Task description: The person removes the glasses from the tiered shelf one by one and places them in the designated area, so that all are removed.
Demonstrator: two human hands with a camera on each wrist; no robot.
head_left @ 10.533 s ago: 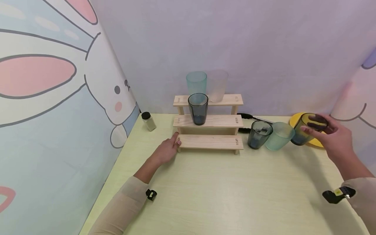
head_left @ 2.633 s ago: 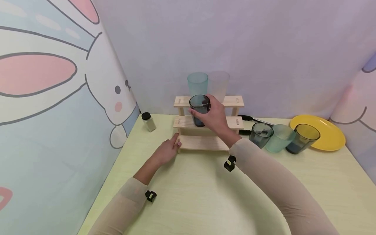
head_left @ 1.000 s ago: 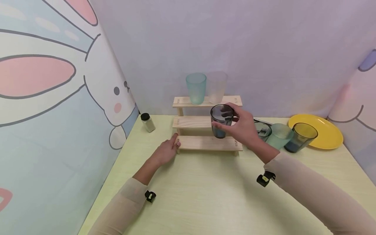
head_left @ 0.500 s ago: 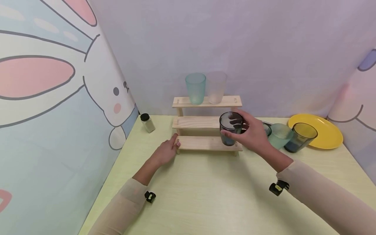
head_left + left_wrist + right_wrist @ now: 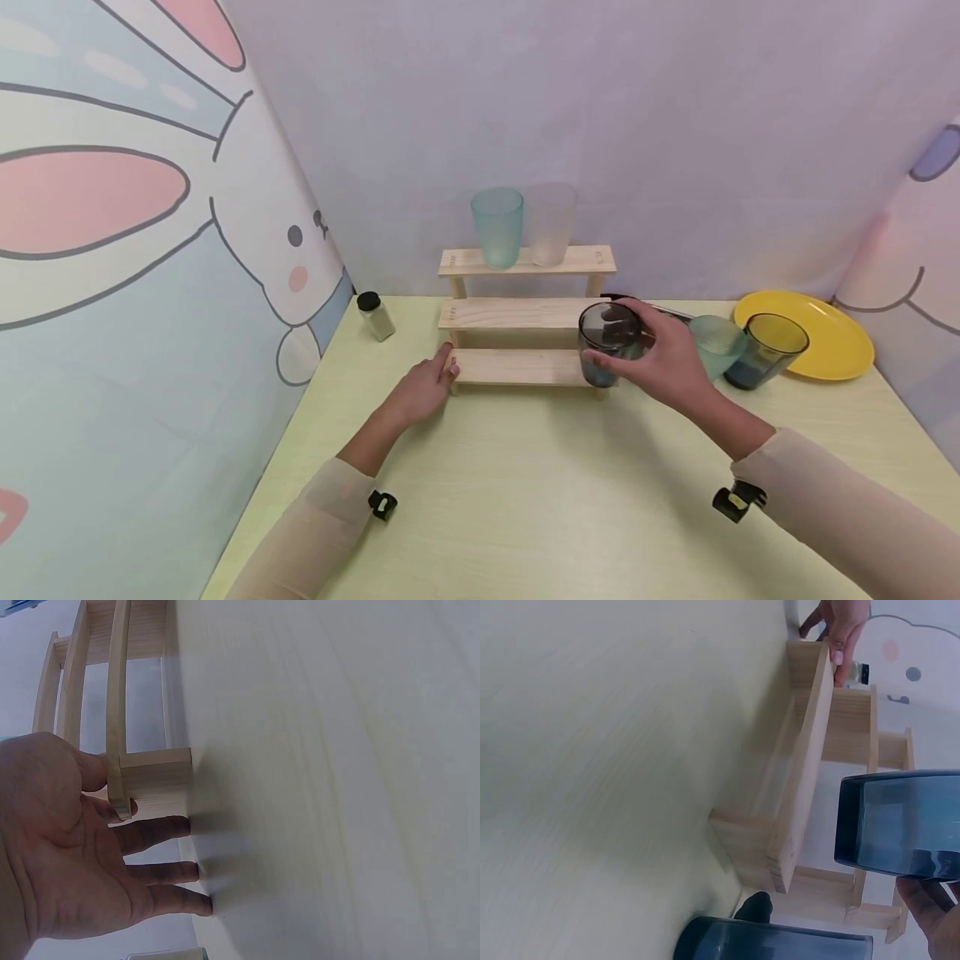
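Note:
My right hand [image 5: 667, 354] grips a dark blue-grey tumbler [image 5: 609, 329], held in front of the right end of the three-tier wooden rack [image 5: 517, 367]. In the right wrist view this tumbler [image 5: 907, 823] is clear of the boards. My left hand [image 5: 422, 392] pinches the left end of the lowest board between thumb and index finger; its other fingers reach down to the table in the left wrist view [image 5: 75, 862]. On the top board stand a frosted teal tumbler [image 5: 498, 229] and a frosted clear tumbler [image 5: 551, 225]. Another dark tumbler [image 5: 772, 941] is mostly hidden behind my right hand in the head view.
Right of the rack are a pale green tumbler [image 5: 716, 343], partly covered by my hand, and an amber-and-blue tumbler [image 5: 767, 350]. A yellow plate [image 5: 832, 337] lies behind them. A black-handled utensil [image 5: 675, 314] is partly hidden. A black-capped jar [image 5: 375, 317] stands left, near the patterned wall.
The right hand has let go of the amber-and-blue tumbler, taken the dark tumbler off the middle board and carried it right and down. The left hand keeps its place on the rack.

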